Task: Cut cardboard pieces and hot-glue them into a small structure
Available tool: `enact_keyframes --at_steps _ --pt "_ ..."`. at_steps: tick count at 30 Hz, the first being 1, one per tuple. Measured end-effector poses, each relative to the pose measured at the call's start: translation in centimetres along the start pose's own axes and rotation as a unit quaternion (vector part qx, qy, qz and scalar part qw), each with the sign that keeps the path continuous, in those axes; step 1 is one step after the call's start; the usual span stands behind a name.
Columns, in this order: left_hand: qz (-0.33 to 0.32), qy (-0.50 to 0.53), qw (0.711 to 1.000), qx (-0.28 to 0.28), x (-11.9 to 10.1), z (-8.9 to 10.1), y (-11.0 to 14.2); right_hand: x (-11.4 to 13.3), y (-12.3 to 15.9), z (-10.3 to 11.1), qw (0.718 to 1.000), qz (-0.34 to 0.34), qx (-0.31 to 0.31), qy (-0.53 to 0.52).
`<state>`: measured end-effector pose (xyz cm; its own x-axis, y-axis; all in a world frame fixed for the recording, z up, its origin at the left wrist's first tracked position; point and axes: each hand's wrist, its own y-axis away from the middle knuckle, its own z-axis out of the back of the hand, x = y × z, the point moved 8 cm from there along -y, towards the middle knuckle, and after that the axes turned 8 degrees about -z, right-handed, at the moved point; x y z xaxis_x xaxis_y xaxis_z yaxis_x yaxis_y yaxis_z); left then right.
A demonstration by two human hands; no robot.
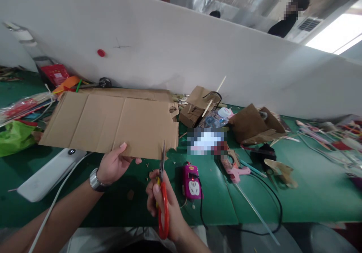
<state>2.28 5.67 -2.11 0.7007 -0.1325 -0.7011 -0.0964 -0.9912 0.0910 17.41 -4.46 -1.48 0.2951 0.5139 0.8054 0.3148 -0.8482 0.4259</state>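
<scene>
My left hand (114,166) grips the lower edge of a creased sheet of cardboard (110,124), thumb on top and fingers underneath. The sheet's right edge is ragged, with torn and cut notches. In my right hand (164,200) are scissors (163,211) with red-orange handles, pointing away from me. Their blades stand at the cardboard's lower right corner; whether they are biting into it I cannot tell. Small cardboard scraps lie on the green table (135,207) between my hands.
A purple power socket (192,183) with a black cable sits right of the scissors. Farther right lie a pink glue gun (234,171) with a long glue stick and a brown cardboard box (251,124). A white elongated device (51,175) and its cable lie at the left.
</scene>
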Motion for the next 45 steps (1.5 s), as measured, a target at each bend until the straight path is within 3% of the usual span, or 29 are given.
enact_keyframes --at_steps 17,24,32,36,42,45 --pt "-0.001 -0.017 0.999 -0.044 0.0 0.9 0.3 1.3 -0.4 -0.7 0.997 0.003 -0.034 0.071" --pt "-0.018 -0.032 0.999 -0.033 -0.4 0.4 0.5 0.3 -0.5 -0.4 0.997 -0.014 -0.055 0.060" --pt "-0.037 -0.057 0.998 0.000 -0.9 -0.6 0.7 1.1 -0.4 -0.6 0.998 -0.003 -0.055 0.028" --pt "-0.027 -0.067 0.997 -0.015 -0.7 -0.4 0.9 1.1 -0.4 -0.4 0.998 -0.007 -0.056 0.021" --pt "-0.016 -0.071 0.995 -0.068 -1.0 0.5 1.1 1.7 0.6 -1.1 0.999 -0.019 0.009 -0.034" --pt "-0.023 -0.050 0.996 -0.066 -1.6 0.2 1.0 2.0 1.3 -1.5 0.996 -0.029 0.044 -0.071"
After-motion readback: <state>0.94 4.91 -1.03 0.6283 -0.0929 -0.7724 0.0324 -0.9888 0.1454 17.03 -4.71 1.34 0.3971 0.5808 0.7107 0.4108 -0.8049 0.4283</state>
